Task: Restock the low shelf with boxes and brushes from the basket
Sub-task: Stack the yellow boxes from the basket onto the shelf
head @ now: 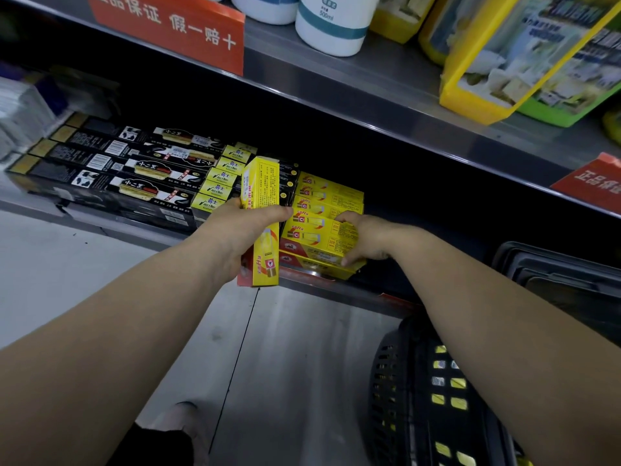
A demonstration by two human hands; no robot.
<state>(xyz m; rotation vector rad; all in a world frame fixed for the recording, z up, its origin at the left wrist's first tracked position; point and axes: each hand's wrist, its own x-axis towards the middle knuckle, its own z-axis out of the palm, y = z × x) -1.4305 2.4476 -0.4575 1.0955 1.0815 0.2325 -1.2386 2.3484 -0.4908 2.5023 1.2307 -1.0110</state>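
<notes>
Low shelf (141, 237) was packed along its front edge at L and mid. Black boxes (111, 169) filled the L end, w/ small yellow-ended boxes (220, 185) just beside them. The yellow stack (327, 200) sat near mid.

Opening was low, capped by the upper shelf (386, 105).

Free room was the dark stretch R of the yellow stack, toward the shelf's R end; depth couldn't be told.

L hand (242, 237) w/ upright yellow box (262, 193) blocked the slot btw small boxes and stack. R hand (366, 240) gripped the stack's R front corner.

Below the front edge, basket (413, 381) and black crate (554, 264) crowded the floor at R. Floor at L lay open.
</notes>
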